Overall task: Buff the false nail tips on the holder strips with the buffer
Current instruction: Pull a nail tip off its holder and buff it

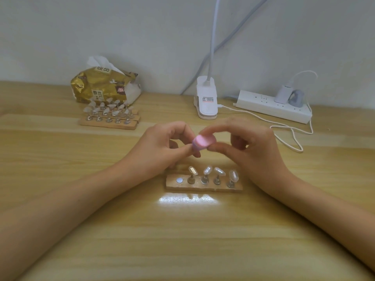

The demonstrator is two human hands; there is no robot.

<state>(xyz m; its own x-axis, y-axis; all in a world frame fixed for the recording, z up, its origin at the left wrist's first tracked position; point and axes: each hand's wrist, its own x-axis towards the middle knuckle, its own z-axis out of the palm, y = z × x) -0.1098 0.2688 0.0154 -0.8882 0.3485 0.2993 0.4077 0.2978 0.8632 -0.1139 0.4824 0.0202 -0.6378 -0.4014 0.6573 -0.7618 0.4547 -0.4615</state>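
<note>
- Gold tissue pack [101, 88], square front label: the characters "原木" are read in the upper line; the line beneath is not legible.
- Same pack, top panel: two large characters are seen inverted, apparently "纯品"; the reading is not certain.
- Same pack, small red badge at right: print is too blurred to read.
- White lamp clamp [206, 98], red-banded sticker: fine print is noted but is too small to read.

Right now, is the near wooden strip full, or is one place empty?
One place empty: the strip shows a bare disc at its left end; four nail tips fill the rest.
</note>
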